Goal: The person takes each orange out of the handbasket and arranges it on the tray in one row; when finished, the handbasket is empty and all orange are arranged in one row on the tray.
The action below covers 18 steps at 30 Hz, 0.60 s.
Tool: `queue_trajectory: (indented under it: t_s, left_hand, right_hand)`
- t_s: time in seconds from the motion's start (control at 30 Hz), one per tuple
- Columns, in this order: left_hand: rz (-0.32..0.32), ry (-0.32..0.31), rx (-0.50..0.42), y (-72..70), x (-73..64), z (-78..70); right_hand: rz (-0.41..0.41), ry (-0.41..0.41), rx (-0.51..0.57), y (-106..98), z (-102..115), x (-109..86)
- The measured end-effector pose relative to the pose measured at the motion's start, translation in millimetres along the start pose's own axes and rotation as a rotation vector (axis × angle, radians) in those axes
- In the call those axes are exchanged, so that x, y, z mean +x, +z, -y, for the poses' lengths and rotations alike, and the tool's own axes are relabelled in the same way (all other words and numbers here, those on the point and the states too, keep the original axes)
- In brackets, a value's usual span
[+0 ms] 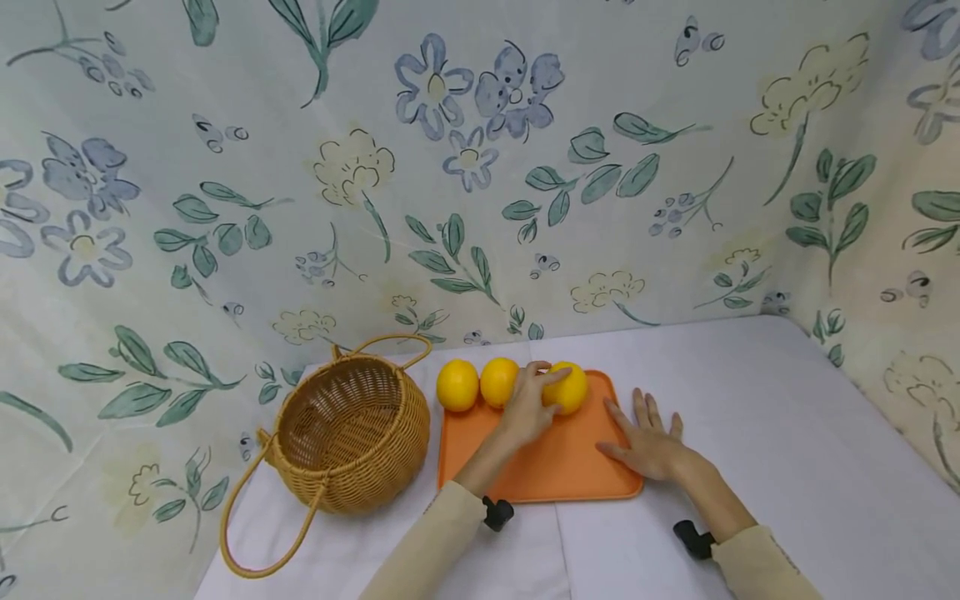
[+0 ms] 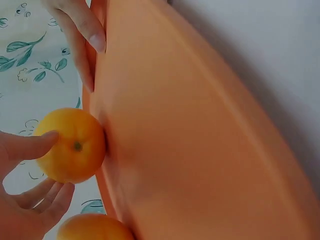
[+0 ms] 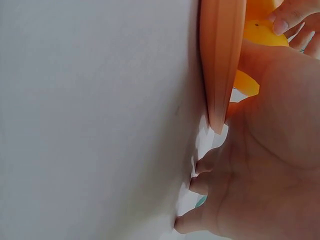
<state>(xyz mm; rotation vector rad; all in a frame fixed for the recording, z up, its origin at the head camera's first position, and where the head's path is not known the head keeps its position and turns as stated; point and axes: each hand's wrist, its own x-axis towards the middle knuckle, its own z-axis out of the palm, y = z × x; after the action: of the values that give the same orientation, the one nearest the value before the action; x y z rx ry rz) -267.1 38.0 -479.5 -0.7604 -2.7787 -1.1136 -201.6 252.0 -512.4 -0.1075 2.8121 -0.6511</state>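
Three oranges sit in a row along the far edge of an orange tray [image 1: 577, 467]. My left hand [image 1: 528, 407] has its thumb and fingers on opposite sides of the rightmost orange [image 1: 572, 388], pinching it; the left wrist view shows its stem spot facing the camera. Partly behind that hand is the middle orange [image 1: 497, 382], and the left orange [image 1: 457, 386] stands beside it. At the tray's right edge, my right hand [image 1: 652, 446] lies with fingers spread. Its thumb and index finger reach over the rim, while the other fingers rest on the white cloth.
A round wicker basket [image 1: 375, 471] with two looped handles stands left of the tray, its mouth tilted toward me. White cloth [image 1: 787, 433] covers the table. A floral curtain [image 1: 480, 208] hangs behind the far table edge and along the sides.
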Motion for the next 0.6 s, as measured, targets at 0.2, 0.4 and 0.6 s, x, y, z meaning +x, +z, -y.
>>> queue_trajectory:
  t_s: [0.2,0.4,0.6]
  left_hand:
    - [0.005,0.046,0.134,-2.3,3.3,3.7]
    - [0.092,0.108,0.174,-3.0,6.0,2.0]
    - [0.160,0.103,0.168,-3.3,5.9,3.5]
  right_hand:
    - [-0.008,-0.009,0.036,7.2,-10.0,6.4]
    - [-0.018,-0.031,0.045,7.4,-10.4,5.5]
    - [-0.009,-0.015,0.030,3.2,-3.6,1.7]
